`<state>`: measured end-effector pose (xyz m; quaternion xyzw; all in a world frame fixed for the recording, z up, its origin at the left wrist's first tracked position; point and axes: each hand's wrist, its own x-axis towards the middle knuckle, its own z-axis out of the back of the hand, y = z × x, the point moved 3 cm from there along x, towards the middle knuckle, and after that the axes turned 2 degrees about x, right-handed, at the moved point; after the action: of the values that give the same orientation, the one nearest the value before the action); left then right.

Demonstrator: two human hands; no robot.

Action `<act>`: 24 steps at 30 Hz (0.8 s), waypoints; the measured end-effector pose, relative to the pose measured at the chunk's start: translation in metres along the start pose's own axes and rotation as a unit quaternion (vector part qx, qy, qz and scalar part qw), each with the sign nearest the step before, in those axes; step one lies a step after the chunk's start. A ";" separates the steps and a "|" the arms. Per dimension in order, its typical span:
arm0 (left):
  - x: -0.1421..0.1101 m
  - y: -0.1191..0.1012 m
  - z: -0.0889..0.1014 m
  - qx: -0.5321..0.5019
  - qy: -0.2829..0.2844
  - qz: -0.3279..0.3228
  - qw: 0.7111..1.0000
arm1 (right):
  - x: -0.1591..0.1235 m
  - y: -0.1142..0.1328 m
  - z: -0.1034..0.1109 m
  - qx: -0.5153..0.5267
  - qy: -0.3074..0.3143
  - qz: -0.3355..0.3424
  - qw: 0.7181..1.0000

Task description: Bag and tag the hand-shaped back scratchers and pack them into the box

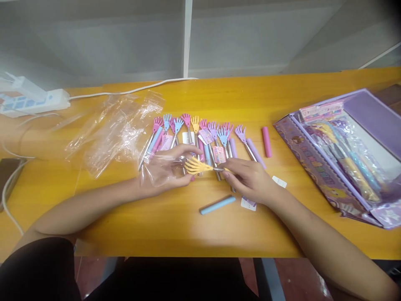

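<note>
My right hand (249, 177) pinches the metal rod of a back scratcher with a yellow hand-shaped head (198, 166). The head points left, toward my left hand (167, 169). My left hand is curled around a clear plastic bag (150, 171), which drapes over its palm and wrist. The yellow fingers lie at the bag's edge; whether they are inside it I cannot tell. Behind both hands, several more back scratchers lie in a row, among them a blue one (223, 136) and a purple one (241, 133), some with small printed tags (219, 154).
Crumpled clear bags (115, 129) lie at the left, near a white power strip (34, 100) and its cable. A blue tube (217, 205) and a pink tube (266, 142) rest on the table. At right stands an open purple box (326, 167) holding bagged back scratchers.
</note>
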<state>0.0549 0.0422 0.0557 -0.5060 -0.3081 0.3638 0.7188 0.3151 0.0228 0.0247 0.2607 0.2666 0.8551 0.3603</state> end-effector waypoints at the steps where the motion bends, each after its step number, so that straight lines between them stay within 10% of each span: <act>1: 0.000 -0.001 0.001 0.018 0.002 -0.006 1.000 | 0.000 0.000 0.001 0.005 -0.003 -0.002 1.000; 12: -0.002 -0.008 -0.001 0.135 0.037 -0.037 0.989 | 0.002 0.008 0.004 0.038 0.023 -0.016 0.999; 24: -0.001 0.001 -0.006 -0.028 -0.029 0.007 0.999 | 0.002 0.015 -0.013 0.106 -0.002 -0.043 0.993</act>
<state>0.0594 0.0385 0.0531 -0.5177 -0.3352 0.3748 0.6922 0.2981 0.0119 0.0252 0.2879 0.3661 0.8051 0.3672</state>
